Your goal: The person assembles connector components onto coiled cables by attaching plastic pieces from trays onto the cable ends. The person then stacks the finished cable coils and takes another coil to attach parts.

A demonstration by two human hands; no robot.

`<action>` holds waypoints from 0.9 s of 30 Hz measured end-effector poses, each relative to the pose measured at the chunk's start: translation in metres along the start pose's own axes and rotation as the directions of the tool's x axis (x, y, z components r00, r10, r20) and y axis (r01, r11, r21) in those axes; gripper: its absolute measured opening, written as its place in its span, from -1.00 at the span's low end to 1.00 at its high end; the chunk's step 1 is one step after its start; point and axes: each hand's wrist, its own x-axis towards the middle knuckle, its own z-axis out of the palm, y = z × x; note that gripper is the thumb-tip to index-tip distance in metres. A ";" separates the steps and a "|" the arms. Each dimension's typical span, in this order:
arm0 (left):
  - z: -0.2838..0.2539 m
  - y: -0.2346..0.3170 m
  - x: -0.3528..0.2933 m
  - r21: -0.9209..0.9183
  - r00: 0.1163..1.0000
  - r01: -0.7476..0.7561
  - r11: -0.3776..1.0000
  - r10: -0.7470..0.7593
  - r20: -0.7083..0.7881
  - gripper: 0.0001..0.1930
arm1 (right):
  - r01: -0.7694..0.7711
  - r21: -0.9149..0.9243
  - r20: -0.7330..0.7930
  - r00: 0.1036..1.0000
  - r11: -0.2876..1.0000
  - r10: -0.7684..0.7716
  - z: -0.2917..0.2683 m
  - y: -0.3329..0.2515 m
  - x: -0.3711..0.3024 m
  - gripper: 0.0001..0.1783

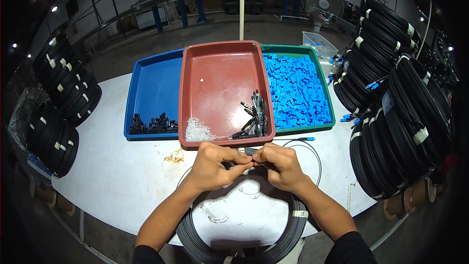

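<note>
My left hand [213,165]: fingertips pinched shut on the free end of the black cable, thumb on top, just at the near rim of the red tray [222,54].
My right hand [278,164]: also pinched, fingertips meeting the left ones at the middle; what small part sits between them is hidden by my fingers, so I cannot tell it.
Cable coil [293,215]: lies flat on the white table [122,166] around and below my wrists, from 3 o'clock round to 9 o'clock of my hands, bound with a pale tape tab.
Loose lead [312,154]: thin strand arcing off at 2 o'clock of my right hand, ending in a blue connector [307,139] beside the green tray [322,68].
Parts within reach: black pieces [255,115] and a clear heap [197,131] in the red tray at 12 o'clock; more black pieces [152,124] in the blue tray [151,78] at 11 o'clock; blue housings [295,88] at 1 o'clock.
Doing it well, as I judge: keep both pinches close to the cable tip so it stays straight, rest my wrists on the coil for steadiness, and push along the cable's axis, not at an angle.
Watch for: the coil springing loose and dragging the end out of my grip.
</note>
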 end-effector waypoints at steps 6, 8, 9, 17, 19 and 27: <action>-0.004 -0.007 0.004 0.489 0.826 -0.541 0.684 0.543 0.154 -0.81 | -0.239 0.126 0.060 0.971 0.963 0.234 0.006 0.005 -0.003 -0.74; -0.002 -0.012 0.003 0.419 0.871 -0.463 0.781 0.488 0.054 -0.85 | -0.178 0.050 0.039 0.984 0.983 0.176 0.007 0.001 0.000 -0.78; -0.001 -0.013 0.002 0.335 0.907 -0.384 0.861 0.419 -0.036 -0.89 | -0.117 -0.026 0.018 0.993 0.993 0.117 0.007 -0.001 0.002 -0.81; -0.004 0.000 0.000 -0.216 0.976 0.218 0.952 -0.214 0.042 -0.86 | 0.157 -0.233 -0.032 0.985 0.960 -0.169 0.002 -0.001 0.004 -0.78; -0.007 0.000 -0.001 -0.246 0.992 0.126 0.961 -0.120 0.040 -0.82 | 0.167 -0.223 -0.053 0.982 0.960 -0.183 0.002 0.000 0.004 -0.78; 0.001 -0.001 0.002 0.116 0.976 -0.170 0.979 0.183 -0.116 -0.85 | 0.114 -0.162 -0.067 0.990 0.980 -0.126 0.003 -0.002 0.005 -0.71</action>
